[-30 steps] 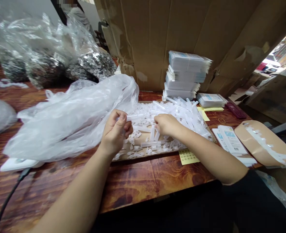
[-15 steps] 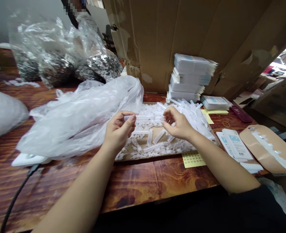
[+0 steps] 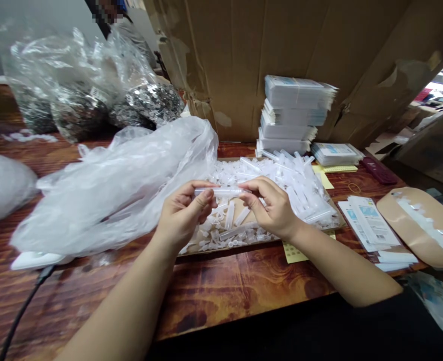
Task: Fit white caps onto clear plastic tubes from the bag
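A clear plastic tube (image 3: 223, 191) lies level between my hands, above the shallow cardboard tray (image 3: 206, 250). My left hand (image 3: 181, 213) pinches it between thumb and fingers near its left part. At the tube's right end, my right hand (image 3: 272, 208) closes thumb and fingertips on a small translucent plastic piece (image 3: 244, 191), which meets the tube; how far it sits on or in the end is hidden by the fingers. Beneath, the tray holds many loose clear tubes (image 3: 300, 185) and small white, translucent plastic fittings (image 3: 240, 238).
To the left lies a large cloudy plastic bag (image 3: 104, 195), with bags of shiny metal parts (image 3: 146, 105) behind it. Stacked cards (image 3: 292, 110) stand at the back right. Loose cards (image 3: 367, 220) and a tan board (image 3: 413, 225) lie right. A black cable (image 3: 21, 311) crosses the left.
My hands have come together: the small piece in my right hand, earlier apart from the tube, now meets its right end. The view has shifted slightly.
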`<state>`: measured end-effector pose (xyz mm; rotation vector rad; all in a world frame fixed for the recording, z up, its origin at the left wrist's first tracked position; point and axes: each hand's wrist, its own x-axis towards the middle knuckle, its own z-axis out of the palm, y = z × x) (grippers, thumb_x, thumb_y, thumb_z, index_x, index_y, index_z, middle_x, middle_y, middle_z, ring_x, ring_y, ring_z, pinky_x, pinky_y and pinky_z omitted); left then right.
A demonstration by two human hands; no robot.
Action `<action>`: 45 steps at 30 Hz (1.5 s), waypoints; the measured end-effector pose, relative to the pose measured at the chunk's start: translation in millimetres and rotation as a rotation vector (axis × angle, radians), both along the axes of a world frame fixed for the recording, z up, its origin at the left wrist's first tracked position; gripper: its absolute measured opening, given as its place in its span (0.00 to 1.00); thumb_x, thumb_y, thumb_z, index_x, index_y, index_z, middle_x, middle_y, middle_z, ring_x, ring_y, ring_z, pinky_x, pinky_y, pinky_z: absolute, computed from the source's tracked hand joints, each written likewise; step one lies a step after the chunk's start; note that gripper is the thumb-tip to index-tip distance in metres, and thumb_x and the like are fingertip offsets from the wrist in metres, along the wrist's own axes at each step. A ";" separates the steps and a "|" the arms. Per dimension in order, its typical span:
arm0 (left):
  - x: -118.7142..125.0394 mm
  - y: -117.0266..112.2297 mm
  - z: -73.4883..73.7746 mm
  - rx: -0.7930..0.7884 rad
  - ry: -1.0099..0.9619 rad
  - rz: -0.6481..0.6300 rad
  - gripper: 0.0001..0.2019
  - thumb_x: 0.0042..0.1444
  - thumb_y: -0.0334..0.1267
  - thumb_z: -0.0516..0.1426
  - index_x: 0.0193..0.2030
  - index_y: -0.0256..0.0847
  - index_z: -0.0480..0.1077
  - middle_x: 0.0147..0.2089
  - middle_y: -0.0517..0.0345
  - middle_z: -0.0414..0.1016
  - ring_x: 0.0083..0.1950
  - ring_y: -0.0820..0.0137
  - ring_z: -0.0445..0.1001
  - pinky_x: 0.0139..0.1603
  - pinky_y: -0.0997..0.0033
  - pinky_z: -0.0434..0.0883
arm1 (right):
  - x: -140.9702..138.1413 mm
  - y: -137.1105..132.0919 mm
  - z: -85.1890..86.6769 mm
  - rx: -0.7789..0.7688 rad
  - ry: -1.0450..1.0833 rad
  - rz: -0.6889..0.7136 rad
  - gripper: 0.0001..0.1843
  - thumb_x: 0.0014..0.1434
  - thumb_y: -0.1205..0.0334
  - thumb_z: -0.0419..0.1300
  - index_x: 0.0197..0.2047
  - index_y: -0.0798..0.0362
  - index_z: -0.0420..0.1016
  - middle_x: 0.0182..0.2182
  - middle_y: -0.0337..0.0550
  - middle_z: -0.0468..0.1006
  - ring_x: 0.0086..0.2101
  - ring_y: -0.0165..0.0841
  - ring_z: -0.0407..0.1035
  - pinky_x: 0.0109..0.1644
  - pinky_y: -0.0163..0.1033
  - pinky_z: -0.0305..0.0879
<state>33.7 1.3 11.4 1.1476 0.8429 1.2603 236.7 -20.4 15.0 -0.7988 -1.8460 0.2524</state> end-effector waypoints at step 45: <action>-29.8 18.8 13.6 -0.055 -0.274 0.238 0.29 0.24 0.21 0.55 0.38 0.43 0.78 0.34 0.55 0.65 0.37 0.71 0.68 0.27 0.77 0.69 | 10.2 35.3 -4.9 -0.021 -0.788 0.046 0.13 0.71 0.66 0.54 0.35 0.53 0.75 0.33 0.46 0.75 0.38 0.37 0.67 0.45 0.44 0.68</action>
